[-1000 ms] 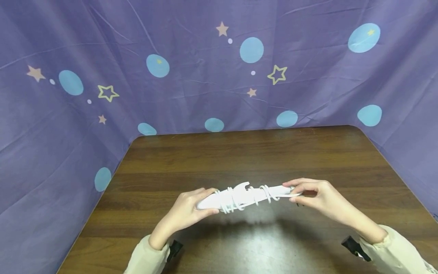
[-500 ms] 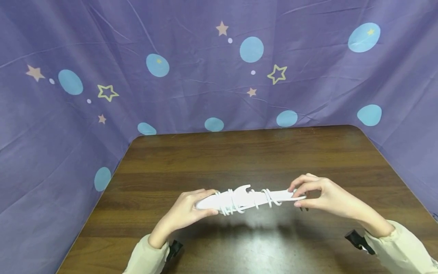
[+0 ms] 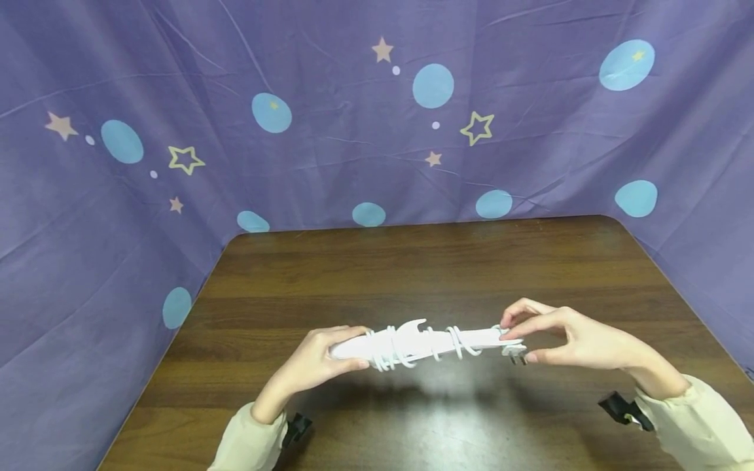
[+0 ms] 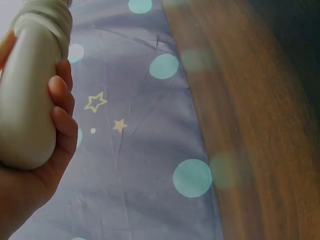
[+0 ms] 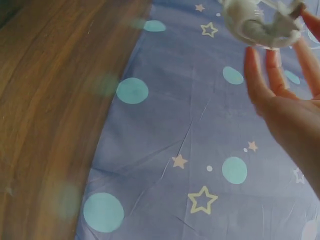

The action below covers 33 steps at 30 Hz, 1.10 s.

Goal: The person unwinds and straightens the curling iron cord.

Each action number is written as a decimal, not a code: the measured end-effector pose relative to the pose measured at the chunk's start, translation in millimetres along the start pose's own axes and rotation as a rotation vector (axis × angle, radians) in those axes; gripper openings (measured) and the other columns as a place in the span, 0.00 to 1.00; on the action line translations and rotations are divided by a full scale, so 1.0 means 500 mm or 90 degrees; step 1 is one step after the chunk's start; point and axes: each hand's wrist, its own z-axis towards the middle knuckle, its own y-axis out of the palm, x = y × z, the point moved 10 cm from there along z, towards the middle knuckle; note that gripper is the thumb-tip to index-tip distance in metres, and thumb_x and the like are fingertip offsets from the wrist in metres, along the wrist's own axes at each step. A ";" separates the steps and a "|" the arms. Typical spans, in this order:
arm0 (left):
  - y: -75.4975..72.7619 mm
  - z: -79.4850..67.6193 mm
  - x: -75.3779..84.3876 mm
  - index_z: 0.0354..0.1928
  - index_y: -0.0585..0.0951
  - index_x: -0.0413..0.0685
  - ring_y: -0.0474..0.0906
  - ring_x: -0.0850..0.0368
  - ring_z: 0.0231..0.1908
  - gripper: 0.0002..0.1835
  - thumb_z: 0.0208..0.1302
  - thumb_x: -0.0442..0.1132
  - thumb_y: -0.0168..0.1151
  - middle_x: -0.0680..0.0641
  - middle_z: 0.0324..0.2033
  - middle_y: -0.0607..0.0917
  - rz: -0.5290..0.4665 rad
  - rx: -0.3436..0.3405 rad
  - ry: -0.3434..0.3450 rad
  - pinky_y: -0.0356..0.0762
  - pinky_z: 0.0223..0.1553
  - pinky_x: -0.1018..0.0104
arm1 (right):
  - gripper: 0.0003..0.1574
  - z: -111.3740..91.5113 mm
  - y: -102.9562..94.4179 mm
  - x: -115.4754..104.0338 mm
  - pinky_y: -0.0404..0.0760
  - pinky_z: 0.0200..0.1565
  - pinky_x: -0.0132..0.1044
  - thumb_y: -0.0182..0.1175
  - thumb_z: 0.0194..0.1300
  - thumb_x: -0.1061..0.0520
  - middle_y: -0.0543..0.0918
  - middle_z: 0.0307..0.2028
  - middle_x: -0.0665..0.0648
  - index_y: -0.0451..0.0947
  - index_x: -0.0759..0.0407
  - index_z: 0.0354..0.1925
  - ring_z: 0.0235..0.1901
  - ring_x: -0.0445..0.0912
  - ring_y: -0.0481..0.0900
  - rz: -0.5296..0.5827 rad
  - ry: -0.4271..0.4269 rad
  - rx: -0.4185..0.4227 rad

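One cord-wrapped white tool (image 3: 413,341), its plug (image 3: 514,352) now plainer and the cord (image 3: 456,341) seemingly easier to work, is gripped by my left hand (image 3: 318,353); my right hand (image 3: 580,341), shifted outward, pinches that plug, all above the table (image 3: 412,275).

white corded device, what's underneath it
Below the white corded device is the brown wooden table, with dark shadows on it. In the head view, the device hides its own underside and the strip of table directly behind it.
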 end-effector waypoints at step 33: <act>-0.001 0.006 0.017 0.45 0.79 0.41 0.74 0.65 0.32 0.21 0.46 0.38 0.68 0.47 0.38 0.83 -0.060 0.000 -0.007 0.70 0.30 0.71 | 0.14 0.005 -0.014 -0.118 0.71 0.42 0.23 0.52 0.61 0.61 0.79 0.35 0.62 0.79 0.73 0.35 0.42 0.41 0.75 -0.194 -0.226 0.310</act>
